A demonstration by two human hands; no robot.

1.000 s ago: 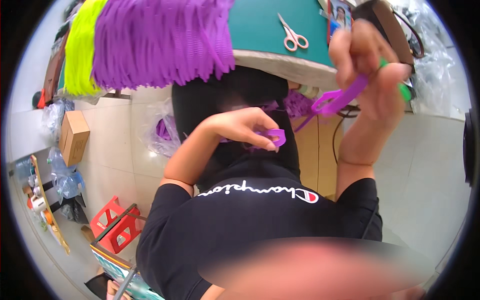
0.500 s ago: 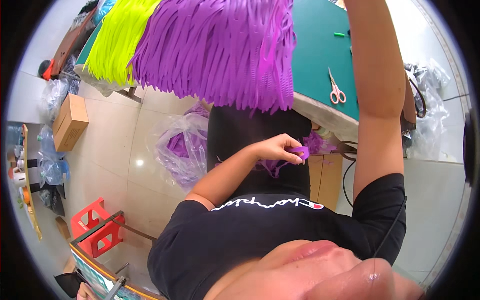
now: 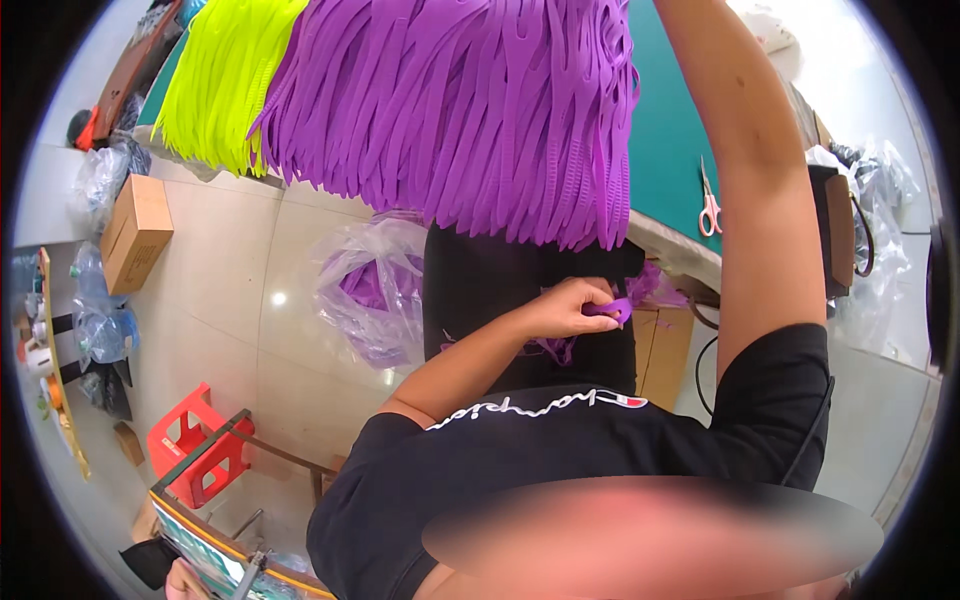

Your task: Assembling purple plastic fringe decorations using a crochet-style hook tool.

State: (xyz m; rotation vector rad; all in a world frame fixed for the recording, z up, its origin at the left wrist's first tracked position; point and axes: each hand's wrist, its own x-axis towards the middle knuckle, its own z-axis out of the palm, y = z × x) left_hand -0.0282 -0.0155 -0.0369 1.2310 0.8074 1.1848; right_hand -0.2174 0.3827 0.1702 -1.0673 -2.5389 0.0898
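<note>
My left hand [image 3: 578, 308] is closed over my lap, pinching a curled purple rubber strap [image 3: 622, 308] between thumb and fingers. My right arm [image 3: 760, 150] reaches forward past the top edge, so the right hand is out of sight. In front of me a thick layer of purple straps [image 3: 450, 120], flat with ridged ends, hangs over the table's near edge. Left of it hang bright yellow-green straps [image 3: 225, 85]. Scissors with pale pink handles [image 3: 709, 212] lie on the green tabletop [image 3: 670, 130], beside my right forearm.
A clear plastic bag [image 3: 375, 290] with purple straps stands on the floor below the table. Purple scraps [image 3: 660, 287] lie by a cardboard box [image 3: 662, 350] right of my legs. Farther left are another carton [image 3: 137, 235] and a red stool [image 3: 200, 445].
The whole view has shifted a little, with the straps now lower and farther right in it. My right forearm slants more to the left. The left hand keeps its hold on the purple strap.
</note>
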